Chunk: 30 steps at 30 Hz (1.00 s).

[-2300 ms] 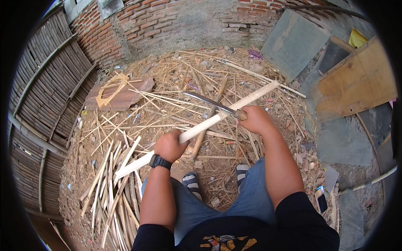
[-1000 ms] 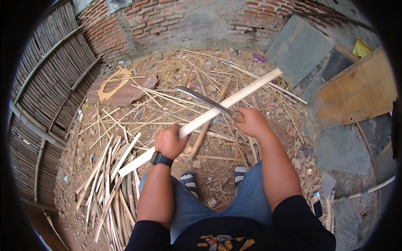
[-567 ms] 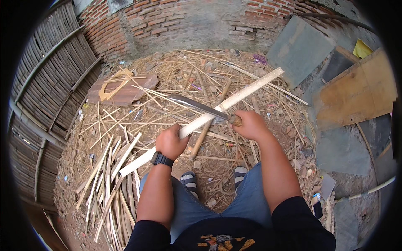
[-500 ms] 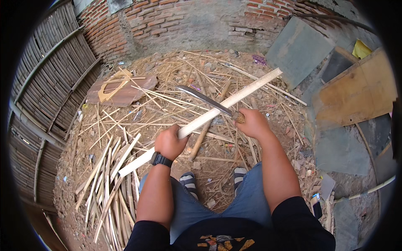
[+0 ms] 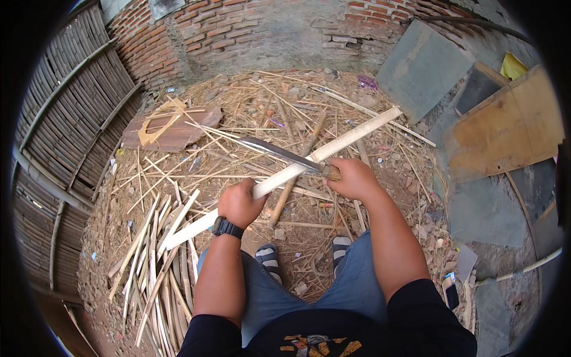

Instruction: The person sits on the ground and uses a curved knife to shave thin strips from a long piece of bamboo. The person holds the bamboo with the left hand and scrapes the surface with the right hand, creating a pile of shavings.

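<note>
A long pale bamboo slat slants across in front of me, from lower left to upper right. My left hand, fingers closed, grips its lower half. The wooden handle of a machete is wrapped in my right hand. The dark blade points to the far left and crosses over the slat, its base lying against the slat's middle. Which side of the blade meets the surface I cannot tell.
A heap of split bamboo strips lies at the left. A brown board is at far left. Sticks and shavings cover the ground. Grey panels and a stained wooden sheet lean at the right; a brick wall stands behind.
The machete has come toward me and slightly left along the slat, with my right hand. The slat's far end has dipped a little; my left hand has barely moved.
</note>
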### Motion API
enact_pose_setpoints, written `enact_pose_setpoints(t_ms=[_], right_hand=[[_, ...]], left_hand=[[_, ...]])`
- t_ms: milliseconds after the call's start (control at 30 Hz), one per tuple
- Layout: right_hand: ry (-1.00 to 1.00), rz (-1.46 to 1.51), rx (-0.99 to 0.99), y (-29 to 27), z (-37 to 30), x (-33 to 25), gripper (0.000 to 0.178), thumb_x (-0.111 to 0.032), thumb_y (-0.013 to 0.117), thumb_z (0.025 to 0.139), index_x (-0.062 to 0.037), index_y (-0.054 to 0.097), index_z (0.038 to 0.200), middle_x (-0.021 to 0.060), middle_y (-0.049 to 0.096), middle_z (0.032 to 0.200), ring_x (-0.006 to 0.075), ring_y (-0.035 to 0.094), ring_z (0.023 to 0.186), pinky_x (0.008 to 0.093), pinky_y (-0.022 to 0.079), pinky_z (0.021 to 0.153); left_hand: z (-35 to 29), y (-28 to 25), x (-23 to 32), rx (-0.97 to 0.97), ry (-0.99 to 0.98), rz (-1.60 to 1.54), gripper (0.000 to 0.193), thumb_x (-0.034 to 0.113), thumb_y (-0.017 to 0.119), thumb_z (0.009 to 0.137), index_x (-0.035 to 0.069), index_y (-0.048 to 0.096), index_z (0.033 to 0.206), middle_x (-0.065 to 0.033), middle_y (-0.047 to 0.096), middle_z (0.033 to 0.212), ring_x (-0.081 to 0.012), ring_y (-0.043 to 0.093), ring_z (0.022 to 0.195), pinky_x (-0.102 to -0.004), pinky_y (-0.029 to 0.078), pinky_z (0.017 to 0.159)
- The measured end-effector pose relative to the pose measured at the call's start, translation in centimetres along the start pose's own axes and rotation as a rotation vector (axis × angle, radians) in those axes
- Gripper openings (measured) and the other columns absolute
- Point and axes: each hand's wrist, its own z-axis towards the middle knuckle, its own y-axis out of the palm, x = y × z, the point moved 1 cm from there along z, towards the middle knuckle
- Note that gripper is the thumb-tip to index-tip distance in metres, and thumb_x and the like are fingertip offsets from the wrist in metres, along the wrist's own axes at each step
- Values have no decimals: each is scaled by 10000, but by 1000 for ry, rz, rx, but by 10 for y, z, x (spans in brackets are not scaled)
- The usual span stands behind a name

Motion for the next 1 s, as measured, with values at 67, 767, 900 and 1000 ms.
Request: enact_pose_setpoints(t_ms=[67,767,900,1000], right_hand=[[5,13,-10,-1,-1,0,416,-367,844,828,-72,738,1102,222,738,953,403,724,941,497,554,811],[-11,-125,-257,20,0,-24,413,-362,837,841,-101,737,1145,157,757,1110,367,719,1076,482,567,923],[-3,-119,-245,19,-1,-23,405,-356,837,841,-90,741,1131,158,757,1107,367,719,1076,483,565,928],[-12,-107,-247,19,-1,-22,409,-352,836,841,-78,739,1129,160,756,1107,365,719,1077,481,566,928]], left_hand=[[0,0,1,-1,0,-4,308,380,830,823,100,720,890,-164,743,794,-391,731,771,-497,583,699],[-1,7,-1,-197,73,58,440,497,846,821,89,724,930,-164,752,868,-380,734,829,-486,588,740],[-1,6,3,-209,62,69,435,497,844,827,91,725,930,-160,751,863,-378,735,830,-485,588,743],[0,9,1,-206,93,72,426,492,842,830,95,729,935,-158,752,862,-374,737,829,-483,588,746]])
